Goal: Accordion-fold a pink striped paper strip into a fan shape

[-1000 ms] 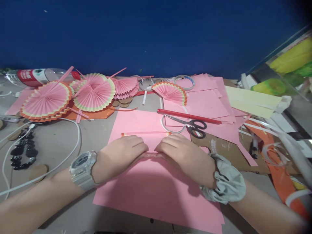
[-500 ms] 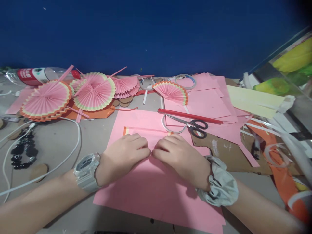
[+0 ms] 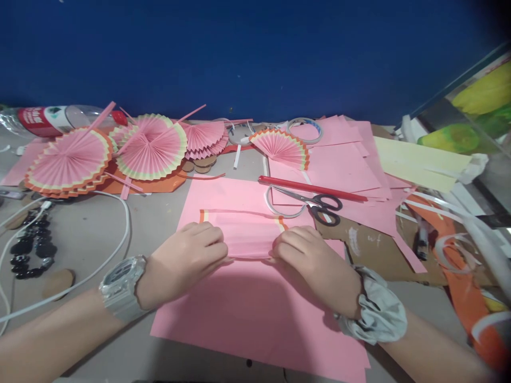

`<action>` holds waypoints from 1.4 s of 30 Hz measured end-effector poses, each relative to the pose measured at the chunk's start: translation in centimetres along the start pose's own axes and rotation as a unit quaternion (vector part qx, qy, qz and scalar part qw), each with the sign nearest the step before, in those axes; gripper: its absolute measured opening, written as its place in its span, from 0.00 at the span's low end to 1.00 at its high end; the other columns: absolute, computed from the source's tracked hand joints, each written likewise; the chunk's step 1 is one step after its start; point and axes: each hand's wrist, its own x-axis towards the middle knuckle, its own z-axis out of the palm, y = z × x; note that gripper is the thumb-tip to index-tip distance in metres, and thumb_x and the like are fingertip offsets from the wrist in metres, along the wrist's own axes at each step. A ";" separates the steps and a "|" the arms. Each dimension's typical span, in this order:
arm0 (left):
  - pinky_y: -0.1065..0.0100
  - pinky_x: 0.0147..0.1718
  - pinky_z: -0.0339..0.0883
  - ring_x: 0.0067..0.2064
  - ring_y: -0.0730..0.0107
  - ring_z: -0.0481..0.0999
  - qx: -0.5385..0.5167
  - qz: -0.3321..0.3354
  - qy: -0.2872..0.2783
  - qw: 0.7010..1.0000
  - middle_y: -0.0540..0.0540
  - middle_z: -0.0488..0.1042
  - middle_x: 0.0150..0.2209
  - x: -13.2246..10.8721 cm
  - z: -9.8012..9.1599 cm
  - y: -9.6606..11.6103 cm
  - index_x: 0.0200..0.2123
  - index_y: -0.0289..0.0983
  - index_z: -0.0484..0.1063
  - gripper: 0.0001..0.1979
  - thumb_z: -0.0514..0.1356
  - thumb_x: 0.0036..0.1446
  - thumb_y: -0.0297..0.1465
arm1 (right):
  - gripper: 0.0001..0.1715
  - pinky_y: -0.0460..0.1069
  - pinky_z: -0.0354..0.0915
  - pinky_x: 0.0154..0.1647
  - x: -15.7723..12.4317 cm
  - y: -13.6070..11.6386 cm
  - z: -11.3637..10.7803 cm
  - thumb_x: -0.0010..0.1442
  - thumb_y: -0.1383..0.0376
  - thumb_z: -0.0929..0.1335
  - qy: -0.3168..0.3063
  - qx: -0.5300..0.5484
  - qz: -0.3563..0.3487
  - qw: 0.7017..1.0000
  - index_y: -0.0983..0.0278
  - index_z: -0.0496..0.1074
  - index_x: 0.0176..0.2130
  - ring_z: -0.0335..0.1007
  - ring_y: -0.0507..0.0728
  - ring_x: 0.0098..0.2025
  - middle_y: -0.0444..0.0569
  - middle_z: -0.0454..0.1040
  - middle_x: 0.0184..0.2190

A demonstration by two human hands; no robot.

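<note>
A small pink paper piece (image 3: 248, 234), with orange and cream bands at its two ends, lies in front of me with a fold along its near edge. My left hand (image 3: 187, 260) pinches that edge at the left end. At the right end my right hand (image 3: 313, 263) pinches the same edge, fingers curled. The fingertips are partly hidden behind the knuckles. Large pink sheets (image 3: 255, 319) lie beneath the piece and both hands. Just beyond my right hand are black-handled scissors (image 3: 325, 201), lying open over a tape ring (image 3: 275, 207), and a long red stick (image 3: 311, 188).
Pleated paper fans (image 3: 149, 146) and a plastic bottle (image 3: 51, 121) stand at the back left. A white cable (image 3: 128, 223) loops beside black beads (image 3: 30, 247). Stacked pink paper (image 3: 339, 170), a cream sheet (image 3: 419, 162) and cardboard (image 3: 371, 255) lie to the right.
My hands have moved apart along the paper's near edge, the left one leftward and the right one rightward. More of the folded pink piece shows between them.
</note>
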 end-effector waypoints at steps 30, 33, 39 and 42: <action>0.64 0.38 0.57 0.39 0.66 0.66 -0.020 -0.099 0.024 0.995 0.47 0.70 0.36 -4.9 1.8 0.5 0.38 0.39 0.67 0.07 0.51 0.60 0.26 | 0.04 0.52 0.57 0.40 -3.6 -0.2 0.8 0.62 0.65 0.63 -0.003 0.098 0.110 0.989 0.62 0.66 0.34 0.61 0.55 0.36 0.46 0.68 0.32; 0.63 0.36 0.56 0.37 0.66 0.64 -0.039 -0.132 0.007 0.990 0.47 0.69 0.35 -4.6 1.7 0.6 0.35 0.38 0.67 0.06 0.50 0.61 0.28 | 0.06 0.52 0.56 0.40 -3.4 -0.3 0.7 0.62 0.64 0.62 -0.012 0.130 0.147 0.980 0.62 0.65 0.33 0.60 0.54 0.36 0.45 0.67 0.31; 0.63 0.35 0.56 0.35 0.68 0.63 -0.089 -0.180 0.006 0.980 0.48 0.66 0.31 -4.0 1.5 0.6 0.29 0.36 0.64 0.09 0.49 0.61 0.28 | 0.06 0.54 0.53 0.43 -3.5 -0.5 0.8 0.62 0.65 0.62 -0.006 0.126 0.194 0.973 0.61 0.63 0.31 0.61 0.54 0.36 0.44 0.67 0.30; 0.65 0.36 0.58 0.35 0.69 0.64 -0.096 -0.191 0.022 0.977 0.48 0.66 0.32 -4.0 1.7 0.4 0.29 0.36 0.64 0.07 0.51 0.61 0.30 | 0.04 0.54 0.53 0.44 -3.4 -0.4 0.7 0.62 0.66 0.62 0.014 0.092 0.195 0.976 0.61 0.65 0.34 0.61 0.55 0.37 0.45 0.67 0.32</action>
